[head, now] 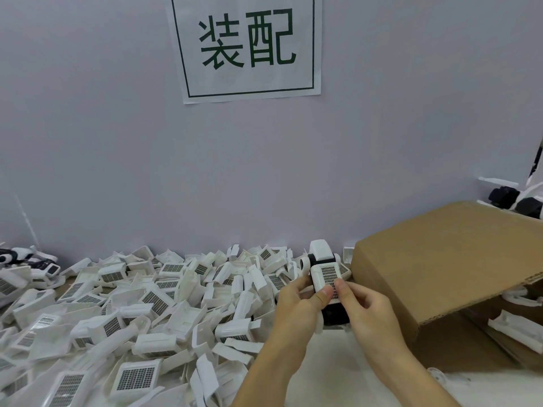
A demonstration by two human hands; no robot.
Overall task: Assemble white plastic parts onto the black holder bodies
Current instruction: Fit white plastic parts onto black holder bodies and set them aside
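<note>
1. Both thumbs are pressing down on the white rectangular plastic cover with the dark grid panel [327,279]. The left hand [296,304] and the right hand [365,306] are each curling round the assembly from their own side, fingers wrapped underneath, so both are gripping it, not spread.
2. That white cover is sitting on the black plastic holder body [335,314], held up off the table in front of the person, just left of the brown cardboard box flap [440,265] and above the right edge of the heap of loose white plastic grid parts [132,312].
3. Step in hand, by my read: seating/snapping the cover onto the body. To do it well: keep thumbs even on both sides of the near edge, push straight down w/ fingers backing the body from below, no twisting. Check the cover sits flush all round before letting go; can't tell from here whether the clips are already engaged.
4. Orientation: the assembly's long axis is running away from the person, roughly toward the grey wall [117,142], tilted a little up at the far end. Grid face is pointing up toward the camera; a second white capped part w/ round side knobs [320,254] is at the far end, black body showing at the near end.
</note>
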